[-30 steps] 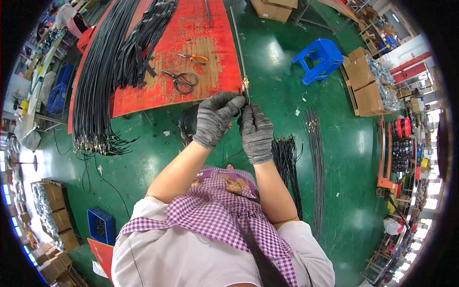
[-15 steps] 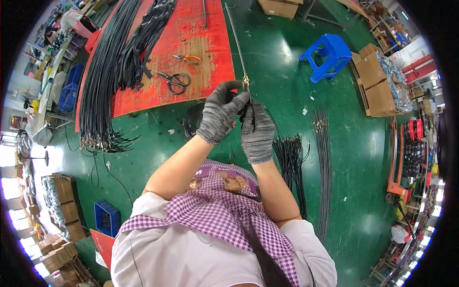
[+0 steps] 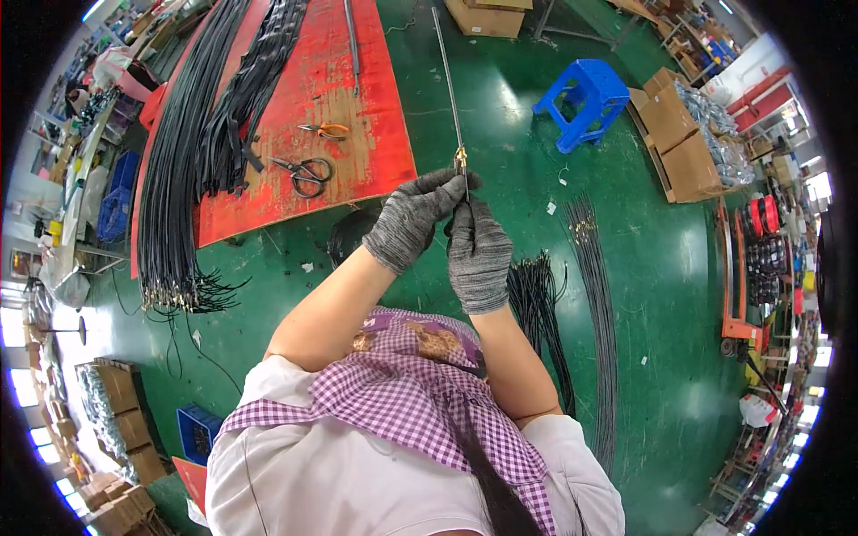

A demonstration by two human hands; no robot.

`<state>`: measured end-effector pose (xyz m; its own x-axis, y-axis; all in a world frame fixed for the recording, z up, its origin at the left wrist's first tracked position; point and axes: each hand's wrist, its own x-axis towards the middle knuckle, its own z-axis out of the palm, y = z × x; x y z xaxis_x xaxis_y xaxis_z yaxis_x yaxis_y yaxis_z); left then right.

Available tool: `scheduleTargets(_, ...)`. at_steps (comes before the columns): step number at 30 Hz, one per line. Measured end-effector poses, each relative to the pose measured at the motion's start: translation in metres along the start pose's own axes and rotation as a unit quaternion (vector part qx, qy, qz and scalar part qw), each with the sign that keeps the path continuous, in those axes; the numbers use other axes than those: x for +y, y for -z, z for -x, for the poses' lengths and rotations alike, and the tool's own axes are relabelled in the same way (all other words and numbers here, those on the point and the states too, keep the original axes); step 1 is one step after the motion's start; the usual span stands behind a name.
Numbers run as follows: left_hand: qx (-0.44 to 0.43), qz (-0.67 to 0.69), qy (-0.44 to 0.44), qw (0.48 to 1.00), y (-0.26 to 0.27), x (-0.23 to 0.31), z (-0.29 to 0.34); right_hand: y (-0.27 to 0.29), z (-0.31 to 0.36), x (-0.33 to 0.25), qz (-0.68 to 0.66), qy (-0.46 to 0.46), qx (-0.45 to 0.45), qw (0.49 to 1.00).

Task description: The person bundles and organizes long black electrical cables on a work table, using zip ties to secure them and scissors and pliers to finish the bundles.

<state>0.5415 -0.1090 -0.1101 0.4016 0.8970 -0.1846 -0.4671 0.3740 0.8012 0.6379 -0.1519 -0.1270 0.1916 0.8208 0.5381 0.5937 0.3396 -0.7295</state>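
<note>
Both my hands wear grey knit gloves and meet in front of me. My left hand (image 3: 407, 219) pinches a thin dark cable just below its brass-coloured fitting (image 3: 460, 159). Close beneath it, my right hand (image 3: 480, 259) has its fingers closed around the same cable's lower part. Above the fitting, a long straight grey-black length (image 3: 447, 67) stretches away from me over the floor. My gloves hide the part of the cable between the fingertips.
On the red worn table (image 3: 375, 134) at the left lie scissors (image 3: 308, 177), orange-handled pliers (image 3: 326, 131) and bundles of black cables (image 3: 174, 188). More cable bundles (image 3: 594, 295) lie on the green floor at right. A blue stool (image 3: 585, 100) and cardboard boxes (image 3: 670, 134) stand farther off.
The view has shifted, so the table and stool sit farther left in the picture. Both hands still hold the cable below the fitting, with the left fingertips slightly nearer its end.
</note>
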Motion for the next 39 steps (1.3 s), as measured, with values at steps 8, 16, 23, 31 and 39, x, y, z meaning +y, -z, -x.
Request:
scheduleTargets(8, -0.040, 0.104, 0.007, 0.994, 0.010, -0.002, 0.005, -0.002, 0.002, -0.006, -0.055, -0.055, -0.086, 0.993)
scheduleTargets(16, 0.052, 0.046, -0.047, 0.996, 0.033, 0.003, 0.007, -0.031, 0.016, 0.010, -0.099, -0.061, -0.128, 0.985)
scheduleTargets(23, 0.080, 0.177, -0.135, 0.972, 0.055, 0.074, -0.015, -0.056, 0.038, -0.009, -0.089, -0.052, -0.202, 0.974)
scheduleTargets(31, -0.176, 0.357, -0.132, 0.908, 0.112, 0.159, -0.038, -0.113, -0.025, -0.069, 0.023, 0.097, -0.097, 0.990)
scheduleTargets(39, -0.077, 0.330, -0.079, 0.938, 0.143, 0.147, -0.021, -0.134, -0.006, -0.047, 0.093, 0.365, -0.090, 0.922)
